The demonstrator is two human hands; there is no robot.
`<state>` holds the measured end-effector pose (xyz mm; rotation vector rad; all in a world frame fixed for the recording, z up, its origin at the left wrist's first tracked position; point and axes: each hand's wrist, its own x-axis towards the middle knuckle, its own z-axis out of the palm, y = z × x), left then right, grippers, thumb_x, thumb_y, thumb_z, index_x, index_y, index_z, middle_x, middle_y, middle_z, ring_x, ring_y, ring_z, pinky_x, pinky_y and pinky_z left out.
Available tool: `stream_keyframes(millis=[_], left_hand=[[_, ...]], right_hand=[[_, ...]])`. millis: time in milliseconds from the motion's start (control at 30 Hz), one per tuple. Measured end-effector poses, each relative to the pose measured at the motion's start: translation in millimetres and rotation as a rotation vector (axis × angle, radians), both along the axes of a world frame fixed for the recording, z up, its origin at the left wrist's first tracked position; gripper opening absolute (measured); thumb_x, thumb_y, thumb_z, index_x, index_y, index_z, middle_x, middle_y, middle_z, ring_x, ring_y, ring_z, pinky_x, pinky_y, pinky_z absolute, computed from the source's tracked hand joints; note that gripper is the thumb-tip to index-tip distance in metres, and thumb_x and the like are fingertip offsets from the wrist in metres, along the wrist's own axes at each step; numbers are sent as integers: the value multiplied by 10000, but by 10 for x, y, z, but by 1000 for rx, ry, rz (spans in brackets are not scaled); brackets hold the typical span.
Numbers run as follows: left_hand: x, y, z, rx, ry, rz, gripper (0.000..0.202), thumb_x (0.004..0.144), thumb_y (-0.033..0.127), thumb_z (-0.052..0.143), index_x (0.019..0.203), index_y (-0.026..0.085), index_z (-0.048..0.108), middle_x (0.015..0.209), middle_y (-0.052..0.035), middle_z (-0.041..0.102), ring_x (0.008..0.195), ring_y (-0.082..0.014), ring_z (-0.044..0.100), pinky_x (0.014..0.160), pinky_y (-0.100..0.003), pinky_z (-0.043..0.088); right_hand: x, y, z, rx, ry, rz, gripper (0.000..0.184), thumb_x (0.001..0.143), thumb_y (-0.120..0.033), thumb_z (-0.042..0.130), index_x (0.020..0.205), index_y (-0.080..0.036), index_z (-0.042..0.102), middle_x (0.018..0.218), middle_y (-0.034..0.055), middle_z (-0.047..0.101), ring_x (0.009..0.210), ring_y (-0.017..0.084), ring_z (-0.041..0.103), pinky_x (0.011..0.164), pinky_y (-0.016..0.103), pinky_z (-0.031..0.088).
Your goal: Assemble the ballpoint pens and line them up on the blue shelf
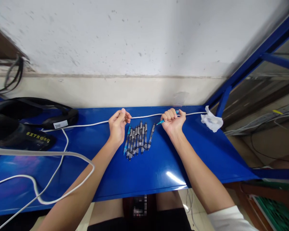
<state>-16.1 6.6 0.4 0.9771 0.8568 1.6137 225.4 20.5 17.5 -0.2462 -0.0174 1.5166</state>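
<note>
My right hand (172,121) is closed around a pen with bright blue ends (161,122); its tip points left out of the fist and its middle is hidden by the fingers. My left hand (119,125) is curled into a pinch, thumb against the fingers, and whatever it may hold is hidden. Between the hands, on the blue table, lies a row of several clear-barrelled pens with grey clips (138,138). One blue pen (127,140) is at the row's left end. A grey pen (151,136) lies slightly apart at its right end.
A white cable (96,123) runs along the back of the blue table (144,173) behind both hands; more cable loops across my left forearm. A black item marked EXTRORD (38,138) stands left. Crumpled white tissue (212,120) lies right, by a blue metal frame (223,101).
</note>
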Motion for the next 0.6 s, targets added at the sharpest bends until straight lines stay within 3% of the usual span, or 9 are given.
stream_keyframes(millis=[67,133,233,300,367,467,533,600], left_hand=[[-3,4,-12,10,9,-2,373,978,522,807,805,196,755,807,-47,688,694,-145,586,658,-283,477],[-7,9,-26,22,26,0,366,982,516,803,809,196,758,807,-46,691,692,-144,586,659,-283,477],[-12,17,-43,36,71,15,373,991,527,788,812,202,754,809,-46,707,689,-146,592,658,-285,479],[-14,18,-50,49,115,31,387,996,545,776,811,205,754,803,-46,719,689,-151,601,659,-290,479],[-16,16,-54,70,168,41,397,999,554,771,808,207,757,787,-46,725,689,-157,610,666,-295,480],[-16,12,-61,108,272,49,402,1011,547,759,791,210,757,767,-43,730,694,-164,622,694,-303,487],[-13,16,-73,132,345,45,410,1024,546,742,784,214,760,762,-45,737,705,-173,633,718,-311,497],[-5,26,-93,151,401,34,426,1040,558,712,790,217,766,761,-49,746,716,-183,647,741,-320,506]], right_hand=[[-12,4,16,9,-32,6,543,1049,-519,451,713,-278,99,515,-102,143,435,110,161,423,269,279],[-31,20,28,7,-82,17,545,1064,-440,499,689,-271,141,508,-101,191,435,108,237,481,254,379],[-79,59,33,-19,-209,48,427,1090,-377,481,694,-257,372,602,-48,496,579,139,546,658,278,546],[-120,82,30,-29,-356,80,351,1090,-502,511,847,-256,569,773,-1,658,737,178,667,710,307,585],[-153,81,25,10,-559,69,384,1054,-634,586,1000,-260,659,767,-14,655,694,174,644,664,284,562],[-150,-26,9,142,-934,-70,448,1009,-697,672,1068,-254,710,735,-35,637,637,151,589,634,251,512],[-98,-192,-19,213,-1258,-168,442,1018,-676,682,1125,-251,746,925,27,739,821,184,679,754,283,552],[-24,-418,-74,277,-1661,-238,421,1069,-621,638,1235,-253,759,1188,100,768,1139,254,695,1016,389,550]])
